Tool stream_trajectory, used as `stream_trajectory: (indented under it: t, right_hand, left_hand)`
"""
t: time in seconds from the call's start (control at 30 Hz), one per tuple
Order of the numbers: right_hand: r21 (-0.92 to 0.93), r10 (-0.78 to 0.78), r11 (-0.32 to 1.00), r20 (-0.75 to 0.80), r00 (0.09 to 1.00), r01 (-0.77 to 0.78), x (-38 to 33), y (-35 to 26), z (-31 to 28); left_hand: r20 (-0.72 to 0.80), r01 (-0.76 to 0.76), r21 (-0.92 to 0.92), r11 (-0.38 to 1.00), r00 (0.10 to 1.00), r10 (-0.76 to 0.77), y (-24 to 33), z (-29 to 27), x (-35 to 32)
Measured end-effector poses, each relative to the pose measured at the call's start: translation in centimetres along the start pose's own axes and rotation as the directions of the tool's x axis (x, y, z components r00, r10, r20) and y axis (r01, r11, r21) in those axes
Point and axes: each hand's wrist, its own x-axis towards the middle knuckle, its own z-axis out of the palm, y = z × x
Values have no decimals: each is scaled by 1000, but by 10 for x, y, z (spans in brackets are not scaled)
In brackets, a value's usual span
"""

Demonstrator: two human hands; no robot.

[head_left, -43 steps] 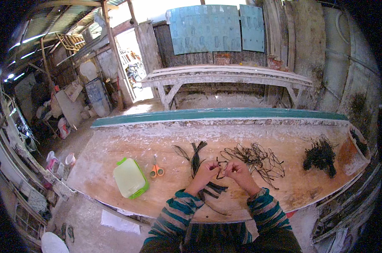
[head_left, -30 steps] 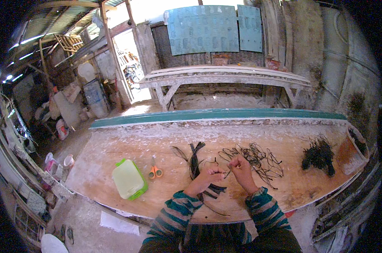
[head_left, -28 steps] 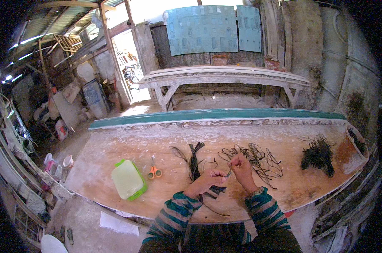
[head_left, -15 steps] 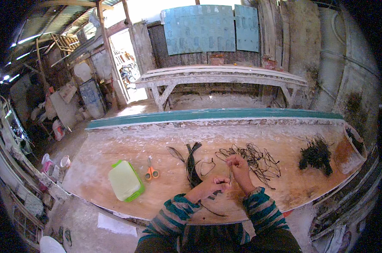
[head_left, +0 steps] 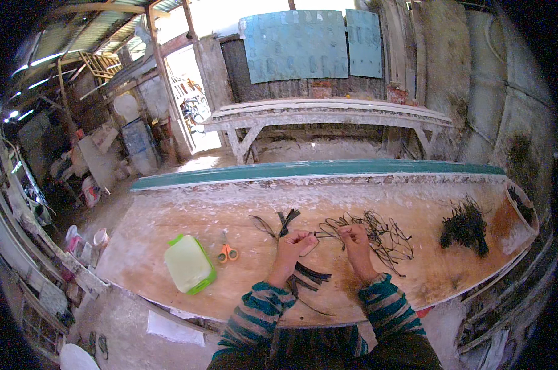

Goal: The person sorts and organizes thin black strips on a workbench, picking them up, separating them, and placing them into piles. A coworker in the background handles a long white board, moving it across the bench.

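Observation:
A thin black cord (head_left: pixel 325 234) runs across the short gap between my hands. My left hand (head_left: pixel 289 251) pinches it over a bundle of flat black strips (head_left: pixel 314 275), which partly hides beneath the hand. Thumb and fingers of my right hand (head_left: pixel 357 248) are closed on the cord at the left edge of a loose tangle of black cord (head_left: pixel 386 237). Left of the strips lie orange-handled scissors (head_left: pixel 228 253), their blades pointing away from me. Beside them rests a pale, flat box with bright green sides (head_left: pixel 187 264).
The wooden work table (head_left: pixel 137 237) has a raised teal board (head_left: pixel 316 168) along its far edge. A clump of black strands (head_left: pixel 465 229) lies at the right, near a dusty container (head_left: pixel 517 222). Behind stands a whitish bench (head_left: pixel 328 115).
My hands have moved apart, the left one going up and left onto the strips. The cord between them now shows stretched sideways. The view has shifted slightly.

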Motion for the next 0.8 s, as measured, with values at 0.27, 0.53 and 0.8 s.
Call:
stream_trajectory:
  t: [0.27,0.53,0.8]
  right_hand:
    - [306,80,922,452,888,-239,-7,-15,-5]
    - [377,-154,906,717,680,-192,-17,-47,-4]
    - [345,-143,924,713,686,-166,-16,-49,-4]
  left_hand:
    - [-271,-180,391,903,915,300,-12,-16,12]
    - [-339,-175,277,945,902,266,0,-9,6]
    - [-262,-157,493,856,911,318,-16,-11,7]
